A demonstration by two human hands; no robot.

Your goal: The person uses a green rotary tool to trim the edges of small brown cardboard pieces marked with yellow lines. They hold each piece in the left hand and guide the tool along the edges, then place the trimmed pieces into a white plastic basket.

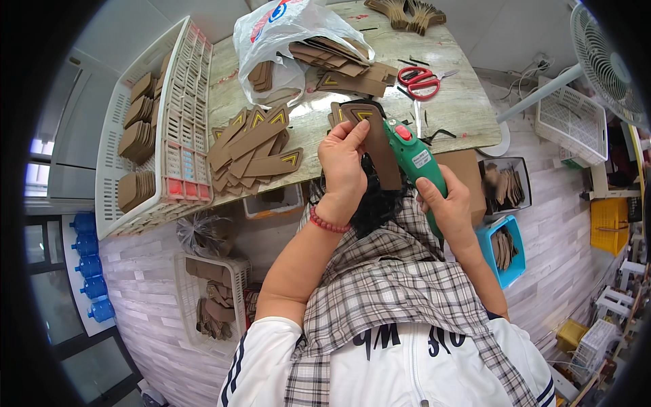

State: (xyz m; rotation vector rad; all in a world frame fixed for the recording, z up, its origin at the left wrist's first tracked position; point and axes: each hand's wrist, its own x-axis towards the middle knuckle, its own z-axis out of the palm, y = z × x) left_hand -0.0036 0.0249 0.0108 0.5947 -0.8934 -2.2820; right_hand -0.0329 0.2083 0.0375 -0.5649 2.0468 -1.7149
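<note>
My left hand pinches a brown strip with a yellow angled mark and a dark upper edge, thumb on its face. In my right hand is a green handheld power cutter with a red button. Its front end lies against or very close to the strip's right edge; the blade is too hidden to make out. Dark scraps lie over my checked apron, below the strip. To the left, a loose pile of similar brown strips spreads along the table's near edge.
On the table are red-handled scissors, black offcuts and a white plastic bag beside more strips. A white basket with stacked pieces stands left. A fan is at right; a blue bin sits below.
</note>
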